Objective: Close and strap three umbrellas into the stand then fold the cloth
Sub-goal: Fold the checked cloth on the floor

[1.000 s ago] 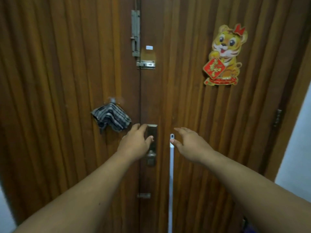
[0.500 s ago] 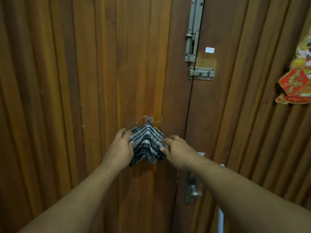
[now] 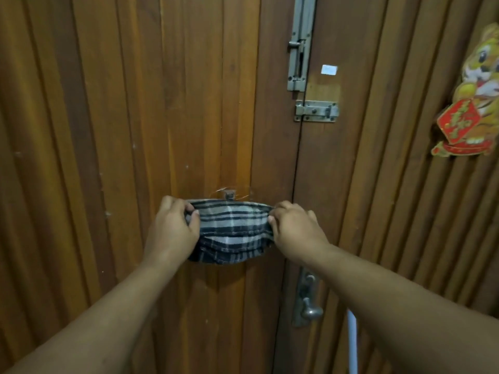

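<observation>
A dark blue and white checked cloth (image 3: 231,231) is stretched sideways in front of the wooden door, just below a small metal hook (image 3: 229,195). My left hand (image 3: 172,230) pinches its left end with fingers and thumb. My right hand (image 3: 294,228) pinches the right end. The cloth sags in a few layers between them. No umbrella or stand is in view.
The brown wooden double door (image 3: 108,130) fills the view. Its metal handle (image 3: 310,306) sits under my right forearm, with two slide bolts (image 3: 316,110) higher up. A white pole (image 3: 352,344) leans at the bottom right. A tiger sticker (image 3: 469,98) is at the right.
My hands left the door handle area, moved left to the hanging cloth, took hold of its two sides and pulled it wide and flat. The view shifted left and closer.
</observation>
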